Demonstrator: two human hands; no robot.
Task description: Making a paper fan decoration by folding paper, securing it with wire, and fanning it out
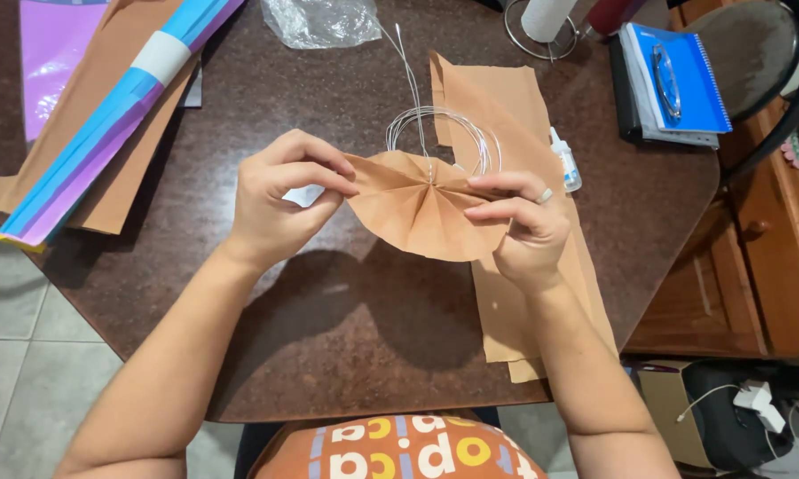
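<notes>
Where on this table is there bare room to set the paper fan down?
Bare table lies below the pleated brown paper fan, between the forearms. A second patch sits between the rolled coloured paper and the wire coil. Crowded: the right side, with brown paper strips, glue bottle and notebooks.

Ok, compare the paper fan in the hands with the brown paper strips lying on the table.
The paper fan is pleated into a half circle; the brown paper strips lie flat and long. The fan is held up off the table by the left hand and right hand; the strips rest on the table, untouched apart from the right wrist above them. Both look like the same tan paper.
</notes>
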